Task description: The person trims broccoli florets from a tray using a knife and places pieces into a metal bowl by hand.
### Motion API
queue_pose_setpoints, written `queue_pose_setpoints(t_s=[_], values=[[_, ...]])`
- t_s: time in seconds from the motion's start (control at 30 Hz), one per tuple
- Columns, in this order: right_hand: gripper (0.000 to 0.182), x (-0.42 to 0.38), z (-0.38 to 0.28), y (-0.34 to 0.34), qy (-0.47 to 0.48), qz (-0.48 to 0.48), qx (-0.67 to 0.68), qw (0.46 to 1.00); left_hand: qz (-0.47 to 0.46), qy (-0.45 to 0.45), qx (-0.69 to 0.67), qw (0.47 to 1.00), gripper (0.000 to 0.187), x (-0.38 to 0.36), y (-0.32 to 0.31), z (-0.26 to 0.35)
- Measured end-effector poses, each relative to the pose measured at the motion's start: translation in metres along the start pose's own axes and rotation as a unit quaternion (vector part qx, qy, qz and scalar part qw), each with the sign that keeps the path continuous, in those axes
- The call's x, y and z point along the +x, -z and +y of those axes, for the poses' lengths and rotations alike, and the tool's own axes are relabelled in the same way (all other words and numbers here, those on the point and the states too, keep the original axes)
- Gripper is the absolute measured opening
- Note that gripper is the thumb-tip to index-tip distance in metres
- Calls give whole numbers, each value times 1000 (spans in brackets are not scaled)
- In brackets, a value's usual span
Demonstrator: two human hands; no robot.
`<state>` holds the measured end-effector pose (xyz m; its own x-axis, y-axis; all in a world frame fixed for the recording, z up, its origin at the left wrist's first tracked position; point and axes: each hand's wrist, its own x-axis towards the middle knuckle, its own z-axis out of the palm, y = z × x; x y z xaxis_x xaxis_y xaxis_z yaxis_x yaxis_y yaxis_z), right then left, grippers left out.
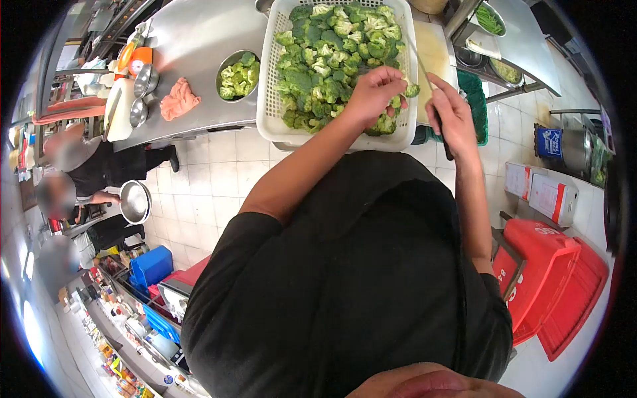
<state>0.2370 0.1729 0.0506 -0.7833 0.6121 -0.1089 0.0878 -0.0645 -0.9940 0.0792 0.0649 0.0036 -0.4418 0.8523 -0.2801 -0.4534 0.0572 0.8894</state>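
Broccoli florets (318, 63), green with knobbly crowns and pale cut stems, heaped in a white plastic basket (267, 99) with perforated walls and rounded corners. The left hand (377, 94), fingers curled, grips a small floret (412, 90) at the basket's right side. The right hand (454, 118) is closed around the black handle of a long, narrow knife (424, 71), its blade beside a pale, flat board (434, 50). Left: a round metal bowl (221, 85) of florets and a crumpled pink cloth (179, 100) on the smooth metal surface (199, 40).
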Motion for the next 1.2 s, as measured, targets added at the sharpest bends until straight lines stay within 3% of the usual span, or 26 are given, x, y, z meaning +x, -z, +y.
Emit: queue_pose_setpoints(t_s=[0.07,0.23,0.4,0.6,0.7,0.9,1.0,1.1,1.2], values=[[45,7,2,-12,-5,-41,16,999,-26,4,-16,1000,16,-8,1,1],[49,13,20,-34,-36,-79,49,995,16,-9,-68,998,11,-21,17,6],[53,4,12,-51,-5,-76,-24,997,2,-27,-109,994,8,-24,37,5],[64,-10,-11,-73,56,-71,-224,970,40,-98,39,994,18,-33,53,19],[64,-11,-19,-84,25,-66,-287,955,58,-122,140,981,22,-40,57,29],[61,-12,-2,-106,126,-11,-292,948,26,-181,183,966,22,-41,79,23],[58,-16,-15,-115,-16,-33,-265,964,1,-196,167,966,17,-41,87,19],[52,-15,0,-125,43,-9,-197,980,-8,-205,168,964,14,-40,97,15],[45,-14,3,-136,23,-13,-160,987,12,-194,184,964,11,-42,104,14]])
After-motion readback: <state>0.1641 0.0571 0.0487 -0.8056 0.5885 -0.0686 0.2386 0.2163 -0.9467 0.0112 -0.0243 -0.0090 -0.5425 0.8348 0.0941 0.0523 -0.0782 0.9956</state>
